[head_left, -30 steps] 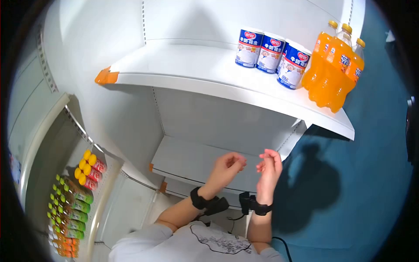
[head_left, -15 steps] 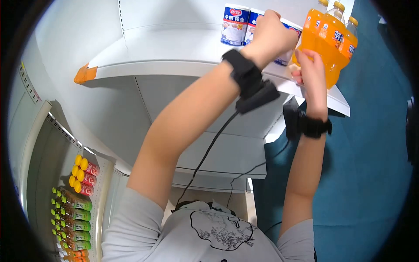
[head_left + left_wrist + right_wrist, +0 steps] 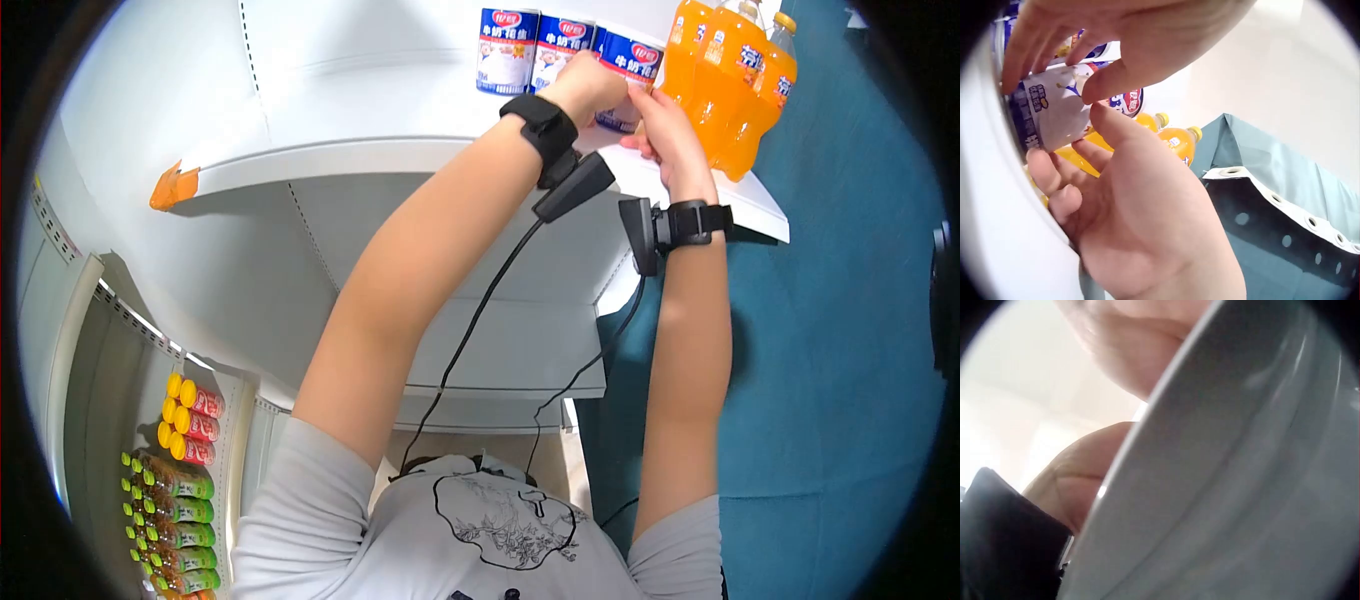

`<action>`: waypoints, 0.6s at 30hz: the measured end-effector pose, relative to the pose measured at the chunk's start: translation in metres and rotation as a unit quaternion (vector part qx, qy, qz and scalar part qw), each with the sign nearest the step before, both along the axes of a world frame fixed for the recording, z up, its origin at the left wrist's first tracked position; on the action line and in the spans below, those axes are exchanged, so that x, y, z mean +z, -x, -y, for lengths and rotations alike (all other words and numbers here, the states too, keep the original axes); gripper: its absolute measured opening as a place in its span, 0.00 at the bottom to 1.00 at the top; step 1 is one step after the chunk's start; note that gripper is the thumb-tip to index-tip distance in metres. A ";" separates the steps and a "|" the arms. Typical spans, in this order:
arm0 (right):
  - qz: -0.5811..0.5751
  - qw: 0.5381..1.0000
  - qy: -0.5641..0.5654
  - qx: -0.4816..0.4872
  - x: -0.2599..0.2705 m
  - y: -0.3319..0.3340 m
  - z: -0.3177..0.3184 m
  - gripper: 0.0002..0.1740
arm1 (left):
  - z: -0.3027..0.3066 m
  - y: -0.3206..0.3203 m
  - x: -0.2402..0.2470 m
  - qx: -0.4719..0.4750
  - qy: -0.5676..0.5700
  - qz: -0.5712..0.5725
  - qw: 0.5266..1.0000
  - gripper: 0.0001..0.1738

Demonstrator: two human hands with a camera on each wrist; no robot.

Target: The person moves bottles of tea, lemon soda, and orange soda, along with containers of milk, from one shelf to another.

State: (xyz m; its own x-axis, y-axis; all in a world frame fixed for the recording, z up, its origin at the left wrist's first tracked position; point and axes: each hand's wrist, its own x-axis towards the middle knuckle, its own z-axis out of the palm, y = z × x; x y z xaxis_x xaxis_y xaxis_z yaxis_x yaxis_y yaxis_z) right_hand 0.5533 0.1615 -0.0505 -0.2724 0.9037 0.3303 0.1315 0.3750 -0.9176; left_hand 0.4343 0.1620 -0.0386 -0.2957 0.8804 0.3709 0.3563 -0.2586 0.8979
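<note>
Three blue-and-white cans stand side by side on the upper shelf [image 3: 330, 156]. My left hand [image 3: 588, 86] is at the rightmost can [image 3: 632, 60], fingers round one side and thumb on its front. In the left wrist view this can [image 3: 1060, 111] lies between both hands. My right hand [image 3: 668, 138] comes from the other side, thumb at the can and fingers curled by its lower end. The right wrist view shows the shelf's pale edge [image 3: 1166, 469] hiding much of the hands.
Several orange soda bottles [image 3: 735, 90] stand close right of the cans, near the shelf's end. A teal curtain [image 3: 830, 350] hangs to the right. Black cables [image 3: 490, 290] trail from the wrist cameras. A side shelf at left holds green-labelled bottles [image 3: 190, 510] and yellow-capped red ones [image 3: 205, 425].
Both hands rose from below the shelf to the cans. Over the last half second the left hand lowered slightly and the right hand moved left from the bottles to the can.
</note>
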 end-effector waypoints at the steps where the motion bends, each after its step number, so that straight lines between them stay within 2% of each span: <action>1: 0.002 1.000 0.007 0.001 -0.002 -0.001 -0.002 0.21 | -0.002 0.002 -0.001 -0.021 -0.003 -0.004 1.000 0.23; 3: 0.010 0.999 -0.028 0.013 -0.003 -0.002 -0.006 0.26 | 0.000 0.001 -0.003 -0.021 -0.011 -0.005 1.000 0.24; 5: 0.009 0.999 -0.033 0.001 -0.006 -0.004 -0.003 0.26 | -0.001 0.002 -0.003 -0.034 0.000 0.005 0.999 0.24; 7: 0.013 0.999 -0.049 -0.019 -0.003 -0.005 0.003 0.26 | 0.002 -0.001 -0.005 -0.001 -0.006 -0.017 1.000 0.23; 9: 0.014 0.999 -0.041 -0.014 -0.001 -0.007 0.004 0.25 | 0.011 0.001 -0.003 -0.004 -0.015 -0.069 0.998 0.22; 10: 0.015 0.999 -0.034 -0.030 -0.001 -0.007 0.009 0.26 | 0.021 -0.001 -0.001 -0.020 0.021 -0.086 0.996 0.23; 12: 0.019 0.999 -0.028 -0.041 -0.003 -0.008 0.024 0.26 | 0.034 0.001 -0.012 -0.004 -0.073 -0.113 0.991 0.26; 13: -0.019 0.998 -0.040 -0.048 -0.007 -0.008 0.037 0.26 | 0.042 0.002 -0.018 0.011 -0.111 -0.126 0.986 0.27; 15: -0.090 0.993 -0.061 -0.047 -0.016 -0.011 0.066 0.27 | 0.067 -0.002 -0.035 0.036 -0.215 -0.102 0.971 0.28; 17: -0.145 0.984 -0.096 -0.030 -0.032 -0.018 0.099 0.29 | 0.107 -0.015 -0.054 0.054 -0.263 -0.039 0.963 0.26; 18: -0.131 0.984 -0.108 -0.058 -0.035 -0.017 0.120 0.30 | 0.126 -0.020 -0.063 0.052 -0.272 -0.011 0.961 0.26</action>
